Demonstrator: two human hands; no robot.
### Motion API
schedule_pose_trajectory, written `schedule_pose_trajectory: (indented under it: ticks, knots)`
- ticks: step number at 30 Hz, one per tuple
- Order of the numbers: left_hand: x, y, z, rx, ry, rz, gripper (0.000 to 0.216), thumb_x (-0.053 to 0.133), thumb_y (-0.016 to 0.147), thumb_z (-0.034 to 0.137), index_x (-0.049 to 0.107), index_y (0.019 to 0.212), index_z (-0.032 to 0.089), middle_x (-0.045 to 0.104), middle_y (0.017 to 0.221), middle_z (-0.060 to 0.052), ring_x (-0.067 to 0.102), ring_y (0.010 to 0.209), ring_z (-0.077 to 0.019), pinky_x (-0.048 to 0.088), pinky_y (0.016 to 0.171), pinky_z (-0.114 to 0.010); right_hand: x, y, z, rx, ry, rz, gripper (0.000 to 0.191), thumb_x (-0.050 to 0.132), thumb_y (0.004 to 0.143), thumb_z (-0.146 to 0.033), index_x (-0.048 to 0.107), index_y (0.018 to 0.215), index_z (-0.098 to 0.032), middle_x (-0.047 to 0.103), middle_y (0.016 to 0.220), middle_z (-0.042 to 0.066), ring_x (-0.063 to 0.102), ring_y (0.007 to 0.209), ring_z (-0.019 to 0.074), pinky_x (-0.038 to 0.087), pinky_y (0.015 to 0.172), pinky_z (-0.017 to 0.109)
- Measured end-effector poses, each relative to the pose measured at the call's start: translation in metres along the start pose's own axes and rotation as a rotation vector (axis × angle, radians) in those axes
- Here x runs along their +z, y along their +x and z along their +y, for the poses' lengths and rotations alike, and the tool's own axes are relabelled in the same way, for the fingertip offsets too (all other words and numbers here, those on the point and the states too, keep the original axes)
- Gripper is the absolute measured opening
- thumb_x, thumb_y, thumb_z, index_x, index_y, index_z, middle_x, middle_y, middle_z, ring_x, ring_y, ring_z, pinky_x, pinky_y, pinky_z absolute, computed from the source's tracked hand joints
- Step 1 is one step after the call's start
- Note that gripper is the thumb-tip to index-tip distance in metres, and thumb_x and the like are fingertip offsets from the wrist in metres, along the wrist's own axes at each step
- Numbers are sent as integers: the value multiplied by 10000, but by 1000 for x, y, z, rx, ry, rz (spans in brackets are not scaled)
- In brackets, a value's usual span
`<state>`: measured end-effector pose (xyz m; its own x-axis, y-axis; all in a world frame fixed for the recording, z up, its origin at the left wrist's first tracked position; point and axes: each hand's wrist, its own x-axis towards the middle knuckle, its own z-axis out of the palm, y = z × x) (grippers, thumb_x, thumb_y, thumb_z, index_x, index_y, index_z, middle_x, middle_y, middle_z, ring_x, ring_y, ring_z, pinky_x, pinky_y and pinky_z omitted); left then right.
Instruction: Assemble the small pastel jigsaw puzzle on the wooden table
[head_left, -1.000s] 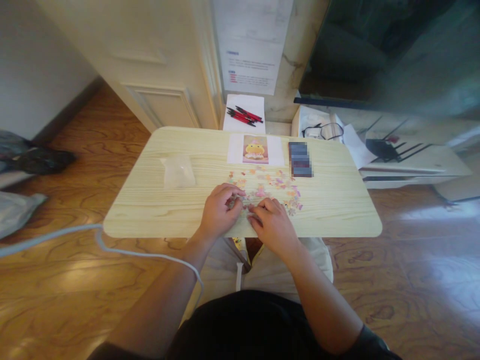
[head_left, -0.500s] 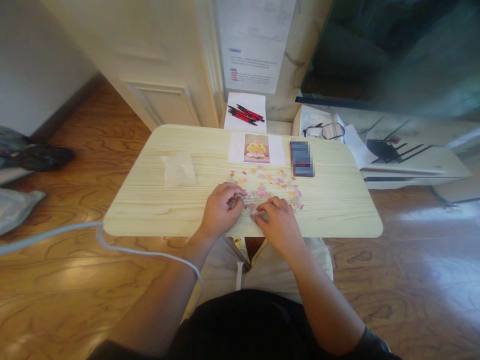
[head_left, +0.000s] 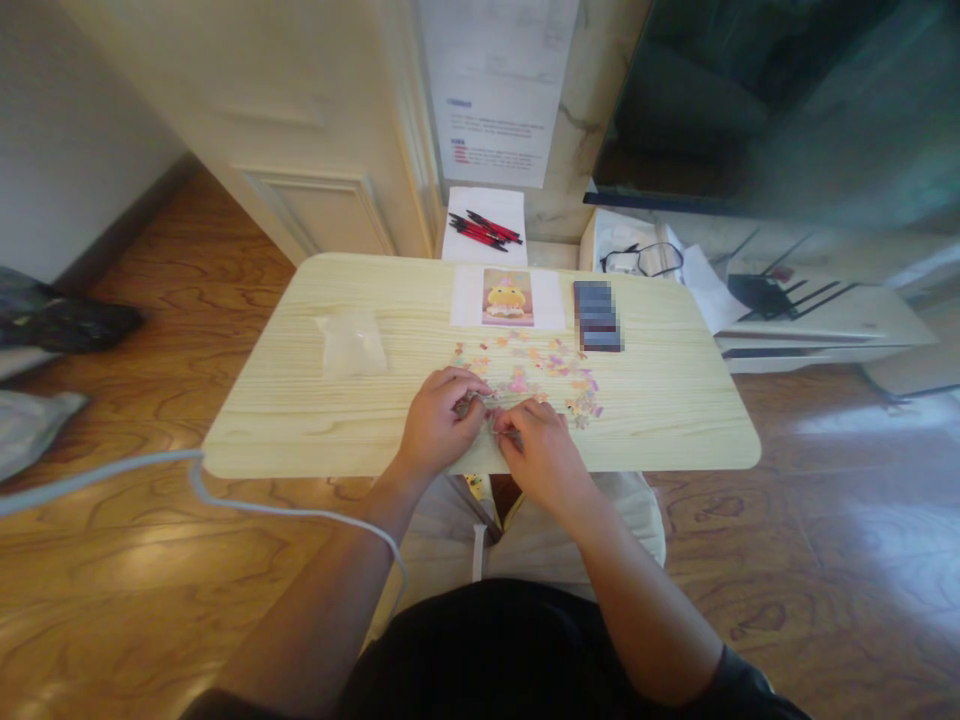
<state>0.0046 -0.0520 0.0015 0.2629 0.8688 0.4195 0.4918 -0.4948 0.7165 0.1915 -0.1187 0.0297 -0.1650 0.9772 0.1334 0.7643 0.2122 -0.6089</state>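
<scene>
Small colourful puzzle pieces (head_left: 551, 370) lie scattered on a light wooden table (head_left: 300, 420), just below a reference picture of a yellow chick (head_left: 508, 297). My left hand (head_left: 439, 420) rests near the table's front edge with curled fingers pinching a small piece. My right hand (head_left: 541, 455) sits right beside it, fingers curled and pinching at a small piece between the two hands. The fingertips of both hands nearly touch.
A clear plastic bag (head_left: 350, 343) lies on the table's left. A dark blurred card (head_left: 597, 315) sits right of the picture. Beyond the table are red and black pens on paper (head_left: 485, 230) and glasses (head_left: 642, 259). A white cable (head_left: 225, 495) runs across the wooden floor.
My right hand has drawn slightly left and back toward the left hand, with fingers curling in more. The left hand has barely moved.
</scene>
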Motion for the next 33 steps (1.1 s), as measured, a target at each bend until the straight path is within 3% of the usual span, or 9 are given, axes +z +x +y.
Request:
schedule_pose_trajectory:
  ticks: [2,7,13,16,23,28,33]
  knots:
    - [0,0,3,19,33,-34,199,639,907,168,782,1026,238,752,1082,-51,686,1084,-224,553,1000,-406,-10,-3,8,-20,107,34,107,653,974,-144,689,1000,-241,733,1037,49,644,1055,243,495,947,387]
    - [2,2,7,131,150,-163,170,717,922,303,804,1062,261,729,1138,-62,663,1089,-244,529,997,-432,-34,-9,34,74,130,82,169,623,984,-150,741,1059,-244,781,1077,48,691,1038,233,516,912,366]
    - [4,-1,4,228,230,-289,178,748,944,455,840,1041,338,716,1242,-50,641,1184,-263,481,1034,-465,-38,-12,44,181,75,67,117,696,951,-198,756,1035,-253,786,974,32,707,922,223,517,820,341]
    - [3,-1,4,229,234,-307,165,718,970,416,835,1062,345,724,1234,-43,638,1180,-256,471,1033,-465,-36,-11,42,178,78,40,89,703,952,-202,749,1007,-255,787,959,27,702,910,218,511,810,335]
    - [6,2,5,150,247,-188,156,680,961,295,813,1043,288,747,1144,-48,658,1079,-246,488,979,-451,-29,-3,39,61,56,13,101,712,972,-189,755,1029,-261,796,1022,28,688,1018,234,517,910,365]
    - [4,0,7,136,245,-133,188,677,909,225,805,1038,273,756,1127,-52,662,1070,-255,501,974,-455,-33,1,47,9,13,86,118,676,989,-191,768,1033,-252,783,1049,54,680,1041,251,537,942,392]
    - [-1,-7,13,380,204,-355,382,659,854,179,784,1192,308,780,1247,-25,646,1178,-285,480,1050,-495,-36,-1,50,-138,-44,75,345,546,1005,-85,788,1187,-248,770,1229,58,631,1171,260,499,1088,448]
